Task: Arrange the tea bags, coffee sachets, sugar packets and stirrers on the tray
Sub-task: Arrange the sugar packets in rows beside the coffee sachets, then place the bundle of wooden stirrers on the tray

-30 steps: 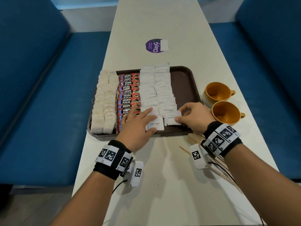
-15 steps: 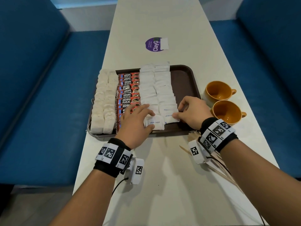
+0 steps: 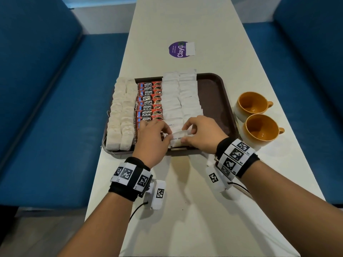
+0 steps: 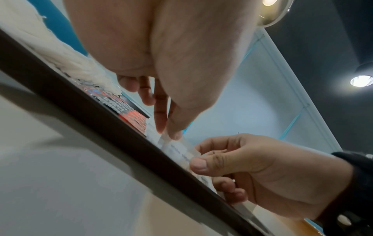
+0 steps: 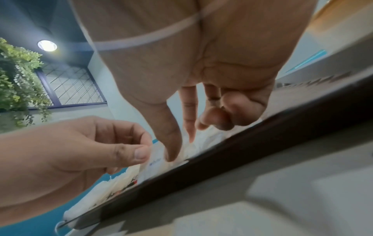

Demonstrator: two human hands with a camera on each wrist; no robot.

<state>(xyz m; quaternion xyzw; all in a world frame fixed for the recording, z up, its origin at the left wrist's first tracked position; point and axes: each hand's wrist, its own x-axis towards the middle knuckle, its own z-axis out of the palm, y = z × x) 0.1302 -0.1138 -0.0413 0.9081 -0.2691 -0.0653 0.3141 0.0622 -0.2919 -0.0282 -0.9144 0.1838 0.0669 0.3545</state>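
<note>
I'm looking at the tray (image 3: 215,93), with tea bags (image 3: 120,115), coffee sachets (image 3: 149,101) and sugar packets (image 3: 181,97) lying in rows. Both hands are meeting at its near edge, pinching one sugar packet (image 3: 177,139), its long axis running left-right between them: left hand (image 3: 152,140) on one end, right hand (image 3: 201,135) on the other. I'm seeing no stirrers; my wrists are hiding that stretch of table (image 3: 185,210).

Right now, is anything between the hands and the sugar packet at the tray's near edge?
No. The left hand and right hand already pinch the sugar packet at opposite ends, over the tray.
</note>
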